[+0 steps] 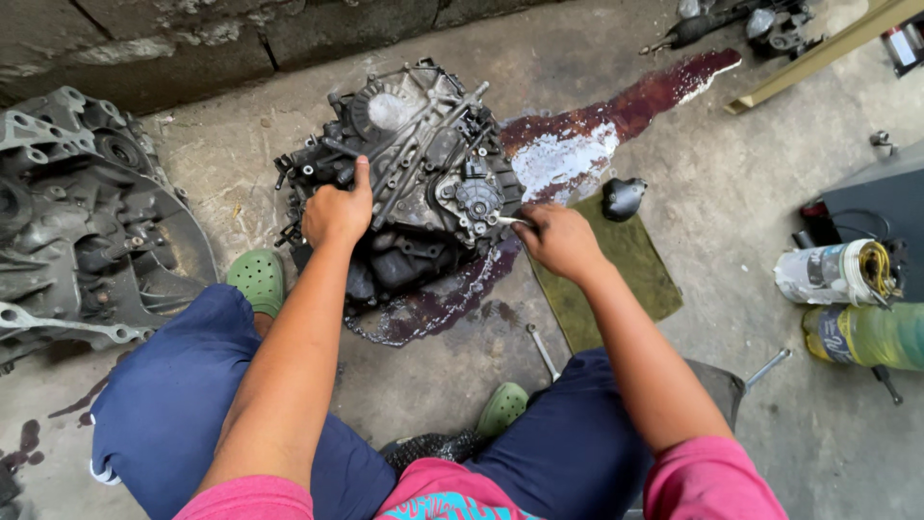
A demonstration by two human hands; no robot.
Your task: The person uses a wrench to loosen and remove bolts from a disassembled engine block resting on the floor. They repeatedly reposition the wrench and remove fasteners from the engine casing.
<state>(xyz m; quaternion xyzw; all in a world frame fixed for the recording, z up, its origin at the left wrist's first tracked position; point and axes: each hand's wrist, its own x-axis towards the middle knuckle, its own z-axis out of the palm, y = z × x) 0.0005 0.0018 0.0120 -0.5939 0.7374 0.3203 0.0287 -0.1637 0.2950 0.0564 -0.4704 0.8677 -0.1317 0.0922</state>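
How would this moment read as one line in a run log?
left hand: gripping gearbox assembly | right hand: holding slim metal tool at its side | floor: dark oil puddle, green mat

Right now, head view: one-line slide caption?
Left hand steadies oily gearbox while right hand works a small metal tool beside spilled fluid.

I'm in a car repair workshop: oily gearbox (414, 183) under my fingers, spilled red fluid (577, 144) beyond, bare concrete floor (731, 193).
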